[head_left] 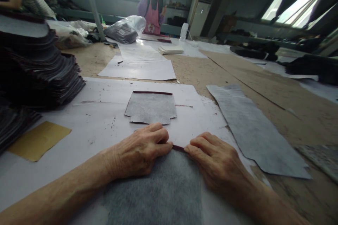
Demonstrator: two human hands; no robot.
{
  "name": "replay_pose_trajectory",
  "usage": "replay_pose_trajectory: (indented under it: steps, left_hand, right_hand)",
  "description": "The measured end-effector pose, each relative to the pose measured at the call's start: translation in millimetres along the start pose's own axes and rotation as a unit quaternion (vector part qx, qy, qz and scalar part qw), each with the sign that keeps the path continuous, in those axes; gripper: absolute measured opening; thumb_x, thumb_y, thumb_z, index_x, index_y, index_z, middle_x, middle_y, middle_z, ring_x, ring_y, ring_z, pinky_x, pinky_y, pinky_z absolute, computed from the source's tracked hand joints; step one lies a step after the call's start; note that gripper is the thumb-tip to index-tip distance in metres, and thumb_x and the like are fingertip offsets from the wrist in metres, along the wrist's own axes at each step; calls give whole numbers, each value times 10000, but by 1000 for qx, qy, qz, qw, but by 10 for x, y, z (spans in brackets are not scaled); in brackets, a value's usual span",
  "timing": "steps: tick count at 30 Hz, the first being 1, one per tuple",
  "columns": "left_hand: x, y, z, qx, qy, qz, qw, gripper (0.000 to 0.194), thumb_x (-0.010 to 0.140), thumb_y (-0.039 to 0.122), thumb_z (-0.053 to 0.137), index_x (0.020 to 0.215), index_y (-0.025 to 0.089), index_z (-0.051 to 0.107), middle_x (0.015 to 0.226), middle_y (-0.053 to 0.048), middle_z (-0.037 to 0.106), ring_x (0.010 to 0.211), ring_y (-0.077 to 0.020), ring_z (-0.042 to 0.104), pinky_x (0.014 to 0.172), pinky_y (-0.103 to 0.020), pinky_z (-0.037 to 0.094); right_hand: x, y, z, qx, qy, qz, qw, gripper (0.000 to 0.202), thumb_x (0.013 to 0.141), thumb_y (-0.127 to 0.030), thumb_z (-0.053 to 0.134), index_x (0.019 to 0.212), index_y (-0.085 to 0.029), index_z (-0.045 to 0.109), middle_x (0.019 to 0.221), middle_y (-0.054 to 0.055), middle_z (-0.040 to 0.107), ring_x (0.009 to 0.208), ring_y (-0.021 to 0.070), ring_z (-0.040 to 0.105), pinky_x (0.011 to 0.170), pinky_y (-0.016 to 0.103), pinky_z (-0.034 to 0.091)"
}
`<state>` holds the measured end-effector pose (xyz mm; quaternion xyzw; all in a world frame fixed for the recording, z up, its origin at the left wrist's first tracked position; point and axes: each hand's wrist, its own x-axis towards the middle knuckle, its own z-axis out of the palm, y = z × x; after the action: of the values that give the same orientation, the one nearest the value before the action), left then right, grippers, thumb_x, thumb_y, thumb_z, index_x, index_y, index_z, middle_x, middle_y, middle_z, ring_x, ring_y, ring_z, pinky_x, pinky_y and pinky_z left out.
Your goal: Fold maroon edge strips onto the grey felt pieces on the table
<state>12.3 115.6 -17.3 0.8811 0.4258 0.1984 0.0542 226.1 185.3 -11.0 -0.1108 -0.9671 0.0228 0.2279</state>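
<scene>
A grey fabric-like sheet (158, 197) lies in front of me, its far edge turned over into a narrow dark red strip. My left hand (144, 147) is closed, thumb and fingers pinching that folded edge. A short way to the right, my right hand (213, 156) pinches the same edge, and the strip shows between the two hands. Beyond them lies a smaller grey piece (151, 107) with notched lower corners and a dark red folded band along its far side. Both hands hide part of the folded edge.
White paper (100, 112) covers the table under the work. At left rise tall stacks of dark sheets (39, 70), near a tan card (39, 140). A long grey piece (258, 133) lies right. A plastic-wrapped bundle (125, 30) and a person in a pink apron (153, 12) are farther back.
</scene>
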Motion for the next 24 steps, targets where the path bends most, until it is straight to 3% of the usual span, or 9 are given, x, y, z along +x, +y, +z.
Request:
replay_pose_trajectory:
  steps: [10,24]
  left_hand:
    - [-3,-10,15,5,13,18,1000,259,794,23,395,970,106,566,855,-76,505,788,-183,418,716,-336,431]
    - [-9,-5,21,-5,15,20,1000,255,789,6,402,966,91,566,854,-77,499,775,-177,410,704,-330,427]
  right_hand:
    - [-110,89,-56,-34,-5,-76,997,230,888,-89,382,989,-90,588,877,84,600,837,193,508,693,338,449]
    - [-164,119,-49,10,-14,-49,999,202,859,-58,409,939,-54,595,835,99,593,805,197,494,675,345,460]
